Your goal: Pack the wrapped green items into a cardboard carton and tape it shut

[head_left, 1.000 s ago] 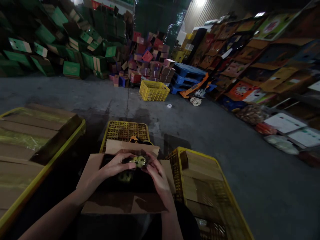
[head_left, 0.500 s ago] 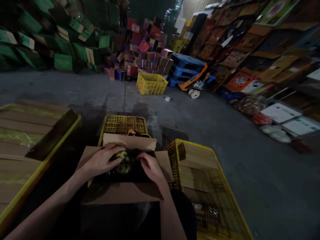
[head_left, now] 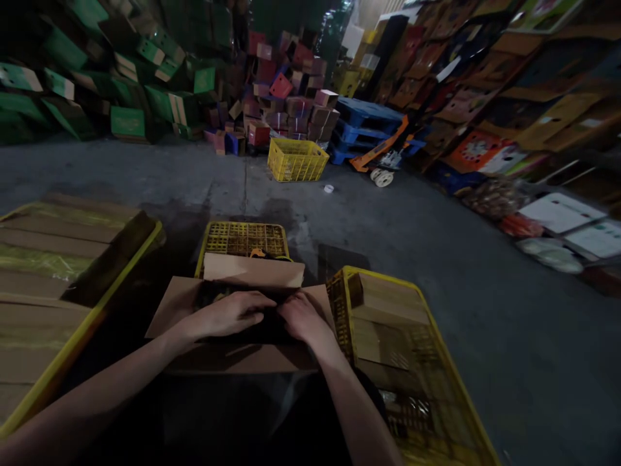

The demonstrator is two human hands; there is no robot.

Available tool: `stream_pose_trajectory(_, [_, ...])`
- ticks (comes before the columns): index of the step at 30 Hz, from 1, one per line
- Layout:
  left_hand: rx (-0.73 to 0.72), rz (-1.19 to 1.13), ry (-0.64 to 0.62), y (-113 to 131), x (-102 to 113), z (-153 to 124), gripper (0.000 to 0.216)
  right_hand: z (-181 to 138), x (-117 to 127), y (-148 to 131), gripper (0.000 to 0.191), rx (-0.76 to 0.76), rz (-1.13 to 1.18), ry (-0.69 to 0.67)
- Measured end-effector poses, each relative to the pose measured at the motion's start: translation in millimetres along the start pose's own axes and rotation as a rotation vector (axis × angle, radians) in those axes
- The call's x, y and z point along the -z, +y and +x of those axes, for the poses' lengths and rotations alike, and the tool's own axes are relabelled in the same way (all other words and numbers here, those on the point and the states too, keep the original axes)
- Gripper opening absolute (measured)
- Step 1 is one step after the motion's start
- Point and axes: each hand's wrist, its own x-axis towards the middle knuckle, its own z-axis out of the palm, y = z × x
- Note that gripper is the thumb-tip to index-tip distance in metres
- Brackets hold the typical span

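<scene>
Both hands, the left hand (head_left: 233,314) and the right hand (head_left: 301,317), are lying inside the open cardboard box (head_left: 233,359), its flaps walling them in. Yellow crates are crowding both sides: one (head_left: 388,349) just right, one (head_left: 63,278) left, another (head_left: 242,238) just beyond. Bare concrete floor (head_left: 436,259) is lying open farther ahead and right.

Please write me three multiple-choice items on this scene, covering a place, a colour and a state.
1. Where are both hands?
A. Inside the open cardboard box
B. On the blue pallets
C. On the floor

2. What colour is the crate to the right of the box?
A. Red
B. Yellow
C. White

3. How are the box flaps?
A. Taped shut
B. Folded open
C. Torn off

Answers:
A, the left hand and right hand rest down in the cardboard box.
B, the crate has yellow walls.
B, the flaps stand spread outward.
</scene>
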Motion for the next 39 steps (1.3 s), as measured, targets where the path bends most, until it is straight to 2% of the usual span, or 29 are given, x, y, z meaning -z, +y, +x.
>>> stream_pose_trajectory(3, [0.084, -0.269, -0.013, -22, -12, 4, 0.043, 1, -3, 1, 0.02, 0.026, -0.01, -0.005])
stream_pose_trajectory(6, [0.141, -0.444, 0.04, -40, -19, -1, 0.047, -7, 3, 0, 0.022, 0.038, 0.057, 0.052])
stream_pose_trajectory(9, [0.193, -0.533, 0.079, -44, -20, -6, 0.052, -19, 18, 5, 0.018, 0.044, 0.331, 0.155])
stream_pose_trajectory(12, [0.239, -0.684, 0.133, -41, -19, -4, 0.062, -24, 30, 11, 0.011, 0.025, 0.67, 0.33])
stream_pose_trajectory(15, [0.175, -0.89, 0.103, -42, -19, 0, 0.085, -19, 31, 12, 0.015, -0.023, 0.868, 0.471])
stream_pose_trajectory(17, [0.139, -0.925, 0.096, -44, -20, 1, 0.091, -12, 28, 8, 0.017, -0.051, 0.926, 0.501])
stream_pose_trajectory(22, [0.234, -0.793, 0.265, -46, -21, -4, 0.062, -5, 29, -2, 0.022, -0.066, 1.042, 0.452])
stream_pose_trajectory(27, [0.18, -0.924, 0.375, -46, -20, -3, 0.049, -6, 30, -4, 0.036, -0.07, 1.302, 0.33])
stream_pose_trajectory(30, [0.158, -0.972, 0.383, -48, -18, 1, 0.046, -5, 28, -3, 0.035, -0.062, 1.287, 0.343])
stream_pose_trajectory(35, [0.095, -0.992, 0.299, -48, -14, 4, 0.042, -3, 26, 0, 0.041, -0.194, 1.272, 0.439])
stream_pose_trajectory(39, [0.129, -0.978, 0.288, -47, -11, 3, 0.041, -3, 22, 3, 0.044, -0.249, 1.304, 0.452])
